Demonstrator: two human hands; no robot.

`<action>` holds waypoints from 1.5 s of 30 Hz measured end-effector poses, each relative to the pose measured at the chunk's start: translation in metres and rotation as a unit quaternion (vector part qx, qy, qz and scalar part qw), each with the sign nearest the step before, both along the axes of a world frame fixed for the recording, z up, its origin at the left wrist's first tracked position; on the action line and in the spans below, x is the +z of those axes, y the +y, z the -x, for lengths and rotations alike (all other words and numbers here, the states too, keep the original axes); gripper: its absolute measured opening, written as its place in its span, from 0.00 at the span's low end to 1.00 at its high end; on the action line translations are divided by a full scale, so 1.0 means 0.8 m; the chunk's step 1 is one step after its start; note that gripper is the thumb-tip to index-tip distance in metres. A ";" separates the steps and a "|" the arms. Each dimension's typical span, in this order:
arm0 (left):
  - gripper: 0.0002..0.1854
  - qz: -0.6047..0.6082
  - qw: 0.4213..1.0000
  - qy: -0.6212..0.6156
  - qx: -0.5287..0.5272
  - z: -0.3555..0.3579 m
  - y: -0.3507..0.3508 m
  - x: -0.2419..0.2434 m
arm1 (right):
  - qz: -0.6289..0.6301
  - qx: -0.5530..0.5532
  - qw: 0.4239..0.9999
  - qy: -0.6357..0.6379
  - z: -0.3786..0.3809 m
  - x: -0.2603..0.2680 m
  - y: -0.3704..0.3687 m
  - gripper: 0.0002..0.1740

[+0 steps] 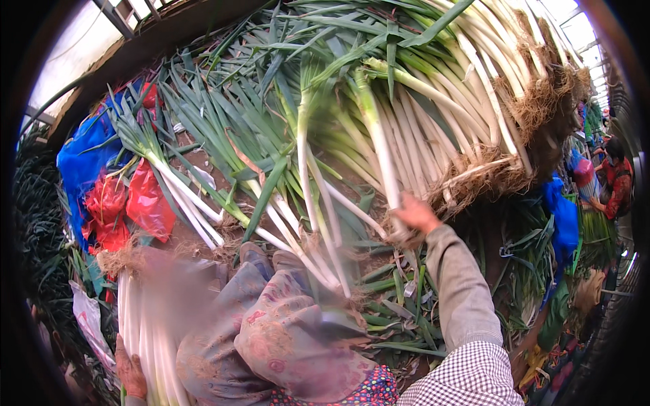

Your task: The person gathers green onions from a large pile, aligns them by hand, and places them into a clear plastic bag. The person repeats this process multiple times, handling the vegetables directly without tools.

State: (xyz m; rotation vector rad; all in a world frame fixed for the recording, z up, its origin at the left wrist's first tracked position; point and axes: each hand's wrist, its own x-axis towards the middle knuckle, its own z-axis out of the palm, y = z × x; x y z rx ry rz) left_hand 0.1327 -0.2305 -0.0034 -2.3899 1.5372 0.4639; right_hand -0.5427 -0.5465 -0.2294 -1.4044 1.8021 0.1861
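Note:
My right hand (416,215) grips a thick long green onion (378,137) near its root end; its green top lies towards the pile. Beside my left thigh stands a bundle of long green onions (147,319), roots up and white shafts side by side. My left hand (131,368) presses on the outer side of this bundle, holding it against my leg. Several loose green onions (284,228) lie before my feet, their roots towards me. A smaller group of green onions (185,195) rests farther left. A blurred patch hides part of the bundle and my left knee.
A large pile of green onions (472,96) rises ahead to the right, roots outward. Blue plastic (86,157) and red plastic bags (147,200) lie at left. Trimmed leaves (401,325) litter the ground. Another person (612,177) is at far right, by more onions.

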 end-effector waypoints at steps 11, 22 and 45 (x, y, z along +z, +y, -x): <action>0.31 0.028 0.999 -0.001 -0.024 -0.004 0.003 -0.006 | 0.016 -0.231 0.832 -0.504 -0.175 -0.002 0.005 0.43; 0.29 0.038 0.999 -0.018 0.022 -0.015 0.018 -0.024 | 0.188 -0.040 0.911 -0.364 -0.158 0.063 0.231 0.39; 0.37 -0.010 0.991 -0.016 0.133 0.041 -0.015 0.006 | 0.241 0.247 0.851 -0.395 -0.338 0.387 0.238 0.37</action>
